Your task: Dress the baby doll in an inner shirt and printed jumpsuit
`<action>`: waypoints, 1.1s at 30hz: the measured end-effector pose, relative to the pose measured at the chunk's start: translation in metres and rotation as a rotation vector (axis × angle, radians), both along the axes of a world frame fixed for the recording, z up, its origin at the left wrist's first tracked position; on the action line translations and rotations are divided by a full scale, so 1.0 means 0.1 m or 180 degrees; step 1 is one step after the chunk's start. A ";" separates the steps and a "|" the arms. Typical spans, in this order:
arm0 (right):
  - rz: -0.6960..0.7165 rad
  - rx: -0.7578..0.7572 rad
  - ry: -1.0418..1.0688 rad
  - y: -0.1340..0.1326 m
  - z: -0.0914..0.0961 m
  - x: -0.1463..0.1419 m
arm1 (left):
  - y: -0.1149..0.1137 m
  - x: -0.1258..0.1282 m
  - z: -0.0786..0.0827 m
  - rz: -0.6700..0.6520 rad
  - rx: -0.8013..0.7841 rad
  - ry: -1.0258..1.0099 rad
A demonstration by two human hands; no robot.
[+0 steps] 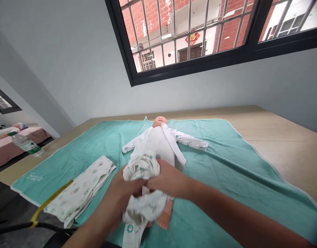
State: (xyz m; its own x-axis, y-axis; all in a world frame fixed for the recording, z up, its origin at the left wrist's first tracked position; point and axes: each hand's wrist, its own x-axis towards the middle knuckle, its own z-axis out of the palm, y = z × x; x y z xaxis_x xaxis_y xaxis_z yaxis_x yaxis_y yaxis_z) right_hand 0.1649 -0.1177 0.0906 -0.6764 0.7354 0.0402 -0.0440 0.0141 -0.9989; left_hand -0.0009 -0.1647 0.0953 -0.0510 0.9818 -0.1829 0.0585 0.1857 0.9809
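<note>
A baby doll (160, 148) lies on its back, in a white jacket with printed sleeves, its arms spread. One bare foot (164, 220) shows below my hands. Above the doll's legs, I hold a pair of white printed baby pants (143, 167), bunched up, with one leg hanging down in front. My left hand (119, 191) is closed around the left side of the bundle. Gripping the cloth from the other side, my right hand (171, 179) has its thumb near my left thumb. The bunched cloth hides the doll's lower body and some of my fingers.
A teal blanket (212, 193) covers much of the wooden table (282, 144). To the left lies folded printed cloth (88, 186), with a yellow strap (52, 198) in front. A plastic bottle (26, 144) stands tilted in view at the table's left edge. A barred window is above.
</note>
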 end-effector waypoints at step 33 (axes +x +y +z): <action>-0.1701 0.0202 -0.1579 -0.80 -0.49 0.41 | -0.22 0.22 -0.13 -0.1506 0.0382 0.1061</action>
